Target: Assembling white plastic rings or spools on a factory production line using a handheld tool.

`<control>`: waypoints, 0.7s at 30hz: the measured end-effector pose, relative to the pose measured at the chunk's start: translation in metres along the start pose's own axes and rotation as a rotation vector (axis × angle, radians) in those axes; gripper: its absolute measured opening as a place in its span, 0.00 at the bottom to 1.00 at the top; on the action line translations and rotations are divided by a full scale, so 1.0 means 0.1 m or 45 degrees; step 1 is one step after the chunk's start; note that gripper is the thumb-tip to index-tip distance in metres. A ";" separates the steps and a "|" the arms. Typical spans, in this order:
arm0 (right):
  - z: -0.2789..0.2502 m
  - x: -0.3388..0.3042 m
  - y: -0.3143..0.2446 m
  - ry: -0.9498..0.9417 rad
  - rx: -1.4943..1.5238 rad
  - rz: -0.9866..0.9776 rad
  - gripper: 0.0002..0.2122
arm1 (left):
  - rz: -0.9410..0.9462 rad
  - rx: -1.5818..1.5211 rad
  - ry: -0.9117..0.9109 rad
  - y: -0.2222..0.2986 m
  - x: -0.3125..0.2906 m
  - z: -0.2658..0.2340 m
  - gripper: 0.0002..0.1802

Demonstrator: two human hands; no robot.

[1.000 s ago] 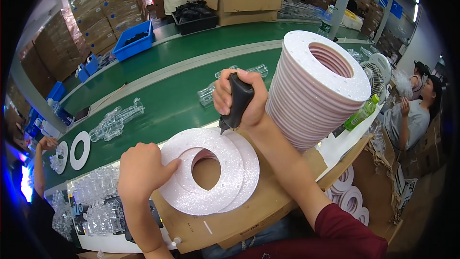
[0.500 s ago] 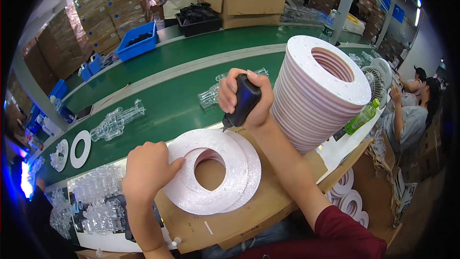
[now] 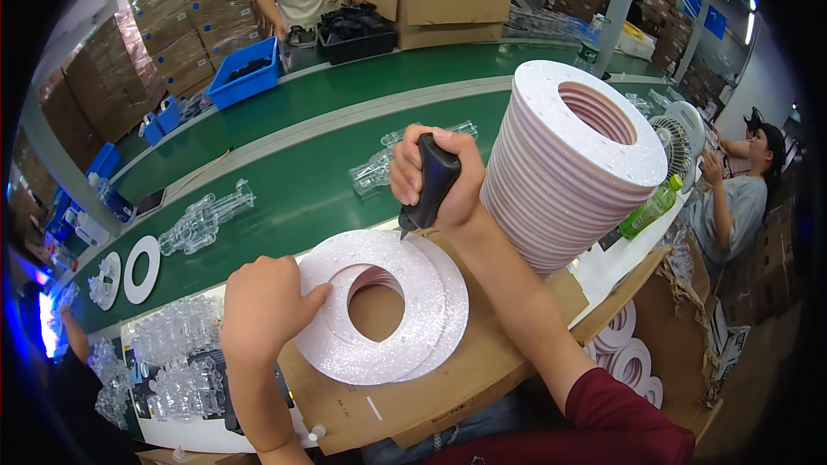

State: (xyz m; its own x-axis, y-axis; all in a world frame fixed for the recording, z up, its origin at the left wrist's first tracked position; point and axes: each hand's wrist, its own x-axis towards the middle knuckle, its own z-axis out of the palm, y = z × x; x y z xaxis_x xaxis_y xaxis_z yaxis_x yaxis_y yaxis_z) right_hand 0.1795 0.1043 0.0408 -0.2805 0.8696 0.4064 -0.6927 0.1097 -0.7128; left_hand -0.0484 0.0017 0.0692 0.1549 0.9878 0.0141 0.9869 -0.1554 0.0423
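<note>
My right hand [image 3: 441, 174] is wrapped round a black squeeze bottle [image 3: 437, 181], its narrow nozzle pointing down. The tip is at the upper right of a glittery white ring [image 3: 345, 349]; whether it touches cannot be made out. This ring lies on top of another ring [image 3: 455, 300], which shows past its right side, over the brown cardboard. My left hand [image 3: 269, 303] is closed at the ring's left edge with the thumb on top; its other fingers are curled and partly hidden. Right of my right forearm stands a tall stack of similar rings [image 3: 568, 181].
Clear plastic parts [image 3: 207, 220] lie on the green conveyor belt [image 3: 293, 176], and more clear parts [image 3: 177, 327] are piled left of my left hand. A cardboard box [image 3: 663, 362] at right holds loose rings. A green bottle [image 3: 652, 207] and fan [image 3: 676, 142] stand beyond the stack.
The clear parts on the belt have shifted slightly left. My right hand and the squeeze bottle have tilted a little, while my left hand stays put. The person across the belt has lowered a hand.
</note>
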 end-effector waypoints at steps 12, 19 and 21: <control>0.13 -0.02 -0.12 0.009 0.054 -0.053 0.20 | 0.072 -0.002 0.035 -0.02 0.04 0.07 0.25; 0.13 -0.02 0.09 -0.085 0.166 0.060 0.20 | 0.114 -0.031 0.094 -0.06 0.03 0.09 0.25; 0.12 -0.03 0.08 -0.036 0.157 0.064 0.20 | 0.091 -0.033 0.062 -0.04 0.04 0.08 0.25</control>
State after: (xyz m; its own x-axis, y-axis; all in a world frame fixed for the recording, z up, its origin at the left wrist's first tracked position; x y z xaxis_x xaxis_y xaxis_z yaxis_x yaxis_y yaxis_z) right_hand 0.1669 0.0964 0.0407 -0.3341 0.8583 0.3895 -0.7533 0.0052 -0.6577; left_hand -0.0513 0.0062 0.0613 0.2223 0.9727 0.0666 0.9718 -0.2266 0.0655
